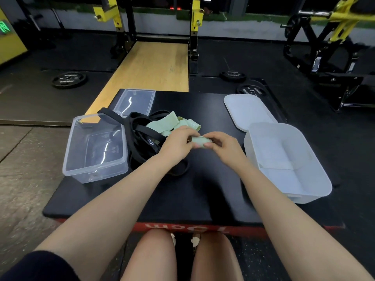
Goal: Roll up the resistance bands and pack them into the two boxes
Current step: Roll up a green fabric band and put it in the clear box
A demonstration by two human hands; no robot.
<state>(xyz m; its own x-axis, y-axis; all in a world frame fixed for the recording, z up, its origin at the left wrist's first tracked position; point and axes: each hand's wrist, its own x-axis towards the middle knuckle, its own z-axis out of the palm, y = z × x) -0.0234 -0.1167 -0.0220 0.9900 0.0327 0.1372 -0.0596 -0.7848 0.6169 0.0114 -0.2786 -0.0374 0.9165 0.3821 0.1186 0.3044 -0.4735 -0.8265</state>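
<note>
Resistance band, pale green, half rolled: your left hand and right hand both pinch it above the table, between the clear box and white box.

A pale green flat rubber resistance band, partly rolled into a short cylinder, sits at frame centre, its loose tail trailing up-left onto a tangled pile of black loop bands. Left of the pile stands a clear plastic rectangular box, open. At the right stands a frosted white plastic box, open.
</note>
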